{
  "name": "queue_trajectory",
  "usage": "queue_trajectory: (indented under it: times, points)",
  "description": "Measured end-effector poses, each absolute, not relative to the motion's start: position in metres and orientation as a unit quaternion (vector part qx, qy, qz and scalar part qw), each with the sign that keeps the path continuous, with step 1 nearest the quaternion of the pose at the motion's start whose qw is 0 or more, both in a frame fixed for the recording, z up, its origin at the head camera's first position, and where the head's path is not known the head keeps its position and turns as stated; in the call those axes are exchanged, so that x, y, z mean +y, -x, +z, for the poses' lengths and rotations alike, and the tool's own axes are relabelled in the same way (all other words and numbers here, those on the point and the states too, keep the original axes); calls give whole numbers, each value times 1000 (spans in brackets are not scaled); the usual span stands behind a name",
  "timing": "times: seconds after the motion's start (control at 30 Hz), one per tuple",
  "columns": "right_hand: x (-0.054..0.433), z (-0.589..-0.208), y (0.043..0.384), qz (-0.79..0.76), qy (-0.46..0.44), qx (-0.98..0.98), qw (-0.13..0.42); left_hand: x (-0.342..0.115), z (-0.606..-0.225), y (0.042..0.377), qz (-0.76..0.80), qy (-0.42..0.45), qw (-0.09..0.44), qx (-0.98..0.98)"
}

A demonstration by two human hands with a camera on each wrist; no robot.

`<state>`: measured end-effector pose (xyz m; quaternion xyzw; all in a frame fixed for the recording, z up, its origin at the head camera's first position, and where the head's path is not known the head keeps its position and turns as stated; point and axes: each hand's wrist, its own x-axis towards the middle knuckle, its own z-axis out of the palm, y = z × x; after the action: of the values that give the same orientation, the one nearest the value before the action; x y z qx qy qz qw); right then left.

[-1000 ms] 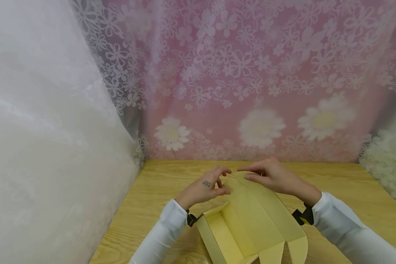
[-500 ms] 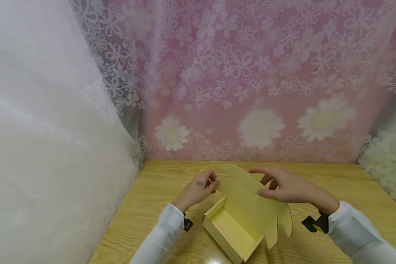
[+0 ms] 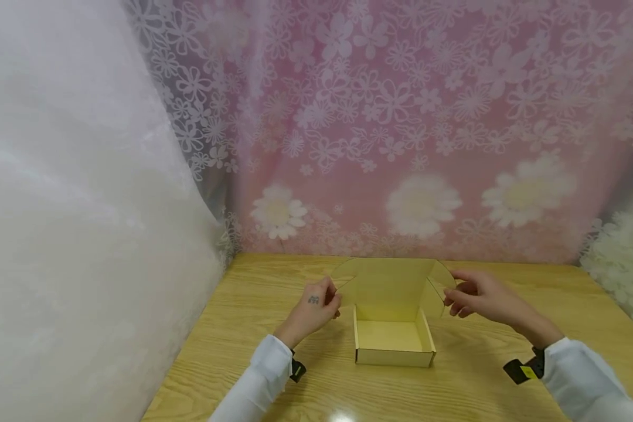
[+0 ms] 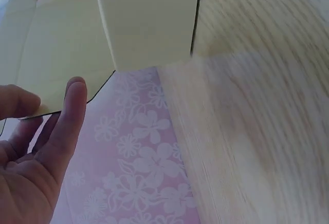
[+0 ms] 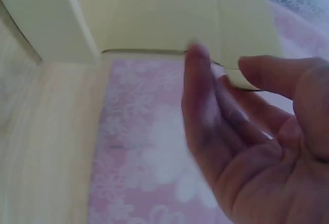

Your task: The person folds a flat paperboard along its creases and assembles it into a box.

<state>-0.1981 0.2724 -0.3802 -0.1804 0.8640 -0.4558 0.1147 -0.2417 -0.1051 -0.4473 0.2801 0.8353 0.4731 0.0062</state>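
Observation:
A small yellow cardboard box (image 3: 394, 357) rests on the table with its front wall towards me and its lid standing up at the back. On the left, my left hand (image 3: 310, 306) pinches the lid's left side flap (image 3: 344, 288); the left wrist view has the thumb above the flap's edge and the fingers under it. My right hand (image 3: 486, 300) holds the lid's right side flap (image 3: 436, 293) between thumb and fingers. In the right wrist view the index finger (image 5: 198, 80) points out past the flap's edge. Inside the box, the bare bottom (image 3: 387, 335) shows.
The wood-grain table (image 3: 253, 375) reaches back to a pink flowered curtain (image 3: 316, 146). A pale sheet (image 3: 95, 234) hangs along the left side, and more flowered cloth (image 3: 622, 264) hangs at the right. Each wrist wears a black strap device.
The box has turned from slanting to face me squarely, its lid now upright. My right hand has moved right to the right flap, while my left hand stays by the left flap.

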Motion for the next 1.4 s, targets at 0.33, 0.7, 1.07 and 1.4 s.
queue_trajectory:
  times: [0.33, 0.7, 1.07, 1.4]
  points:
    - [271, -420, 206, -539, 186, 812, 126, -95, -448, 240, 518, -313, 150, 782]
    - [275, -466, 213, -502, 308, 805, 68, -96, -472, 245, 456, -342, 130, 811]
    - [270, -491, 211, -519, 436, 735, 22, -100, -485, 247, 477, -355, 191, 781]
    - [266, -493, 205, -494, 360, 789, 52, -105, -487, 246, 475, -377, 218, 765]
